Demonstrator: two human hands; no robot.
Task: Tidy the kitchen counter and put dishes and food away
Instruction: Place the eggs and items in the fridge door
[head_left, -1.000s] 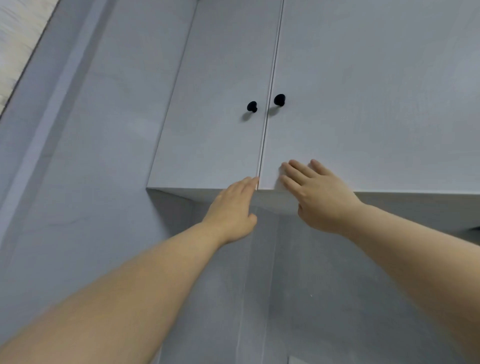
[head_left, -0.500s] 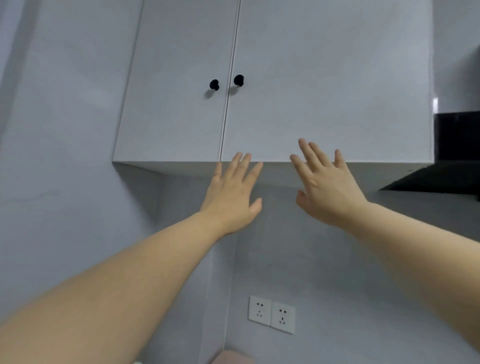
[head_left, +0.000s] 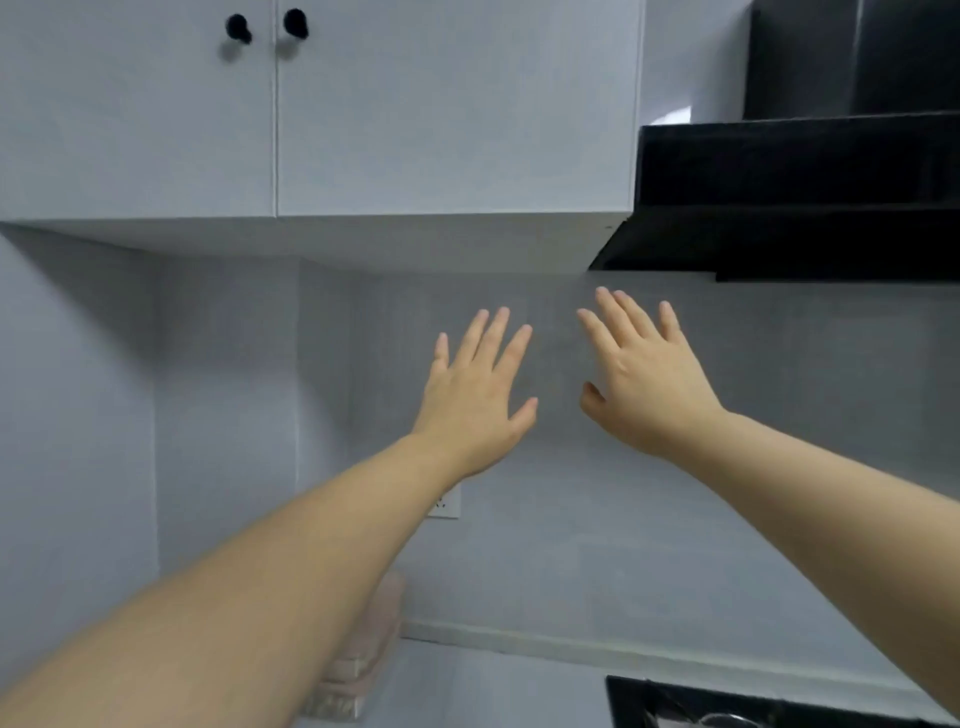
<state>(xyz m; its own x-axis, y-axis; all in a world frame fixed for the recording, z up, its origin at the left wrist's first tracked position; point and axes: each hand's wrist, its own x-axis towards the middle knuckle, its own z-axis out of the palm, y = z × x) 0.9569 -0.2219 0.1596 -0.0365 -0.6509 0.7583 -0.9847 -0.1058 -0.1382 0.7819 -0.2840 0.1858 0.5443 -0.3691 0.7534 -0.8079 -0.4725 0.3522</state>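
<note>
**Status: Cabinet Closed, Both Hands Free**

The left hand (head_left: 475, 395) and right hand (head_left: 649, 387) are spread flat with straight fingers, hold nothing, and hang before the wall below the cabinet (head_left: 441, 114). Both cabinet doors are closed. No dishes or food are in view, so stowing appears complete. The counter (head_left: 493, 691) shows only at the bottom edge and carries a folded cloth (head_left: 363, 660). The range hood (head_left: 805, 197) projects at right, above the stove (head_left: 675, 704). Nothing obstructs either hand.

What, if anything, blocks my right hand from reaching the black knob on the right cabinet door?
Probably nothing, so yes. The right hand is open and empty below the cabinet; the knob sits above and to its left, with only bare door face between.
</note>
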